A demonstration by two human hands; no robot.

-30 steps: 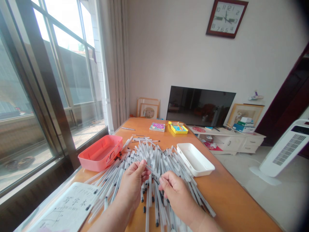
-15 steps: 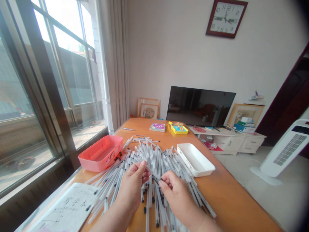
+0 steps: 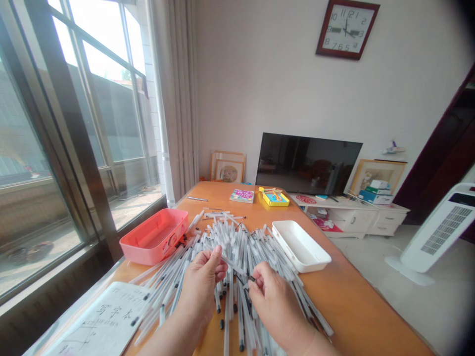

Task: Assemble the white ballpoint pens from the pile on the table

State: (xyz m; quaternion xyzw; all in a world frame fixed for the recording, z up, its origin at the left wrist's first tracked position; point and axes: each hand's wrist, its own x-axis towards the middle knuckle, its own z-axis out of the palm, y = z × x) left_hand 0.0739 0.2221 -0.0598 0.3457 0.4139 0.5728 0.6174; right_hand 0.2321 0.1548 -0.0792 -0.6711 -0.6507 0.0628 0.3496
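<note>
My left hand (image 3: 205,277) is closed, thumb and fingers pinching a clear pen barrel (image 3: 233,265) that slants down to the right. My right hand (image 3: 273,296) is closed too, with a small black pen plug (image 3: 252,279) between thumb and fingertips, close to the barrel's lower end. Whether plug and barrel still touch is hard to make out. Under and around both hands spreads a big heap of clear pen barrels (image 3: 260,247), many with black ends. A loose black plug (image 3: 221,324) lies between my forearms.
A pink pencil box (image 3: 148,252) stands left of the heap, a white tray (image 3: 302,264) right of it. A notebook (image 3: 100,316) lies at near left. Farther back on the wooden table (image 3: 356,296) are a pen (image 3: 197,199), a booklet (image 3: 242,196) and a yellow box (image 3: 275,199).
My right hand has shifted slightly right with the black plug, farther from the barrel's end. My left hand stays almost in place with the barrel.
</note>
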